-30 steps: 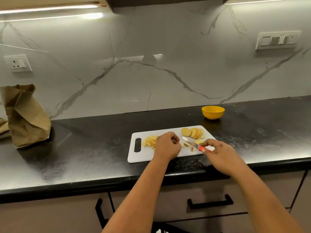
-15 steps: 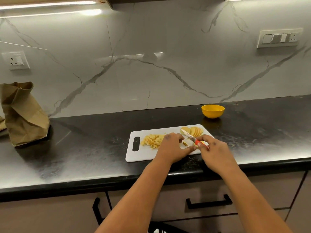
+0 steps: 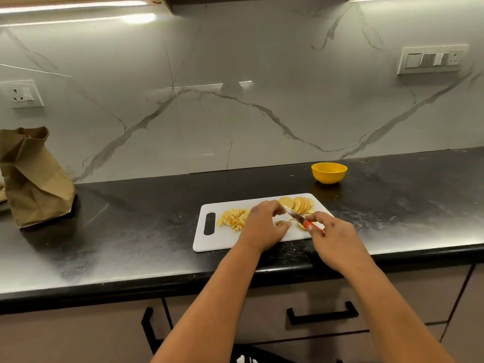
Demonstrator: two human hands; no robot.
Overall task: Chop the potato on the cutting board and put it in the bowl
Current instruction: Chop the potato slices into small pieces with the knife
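A white cutting board (image 3: 209,239) lies near the counter's front edge. On its left part sits a pile of diced potato (image 3: 234,220). A fanned row of round potato slices (image 3: 298,204) lies at its far right corner. My left hand (image 3: 264,224) curls over a potato slice (image 3: 281,223) in the board's middle, thumb and fingers holding it down. My right hand (image 3: 332,238) grips the red handle of a small knife (image 3: 301,219), whose blade points up-left toward the left fingers. A yellow bowl (image 3: 329,172) stands behind the board to the right, and I see nothing in it.
A crumpled brown paper bag (image 3: 31,179) stands at the far left of the black countertop (image 3: 131,231). The marble wall carries a socket (image 3: 25,94) at left and a switch plate (image 3: 432,59) at right. Drawers with black handles (image 3: 322,314) are below the counter edge.
My right hand has moved left with the knife, bringing the blade up to my left fingers. My left hand has shifted slightly over the slice.
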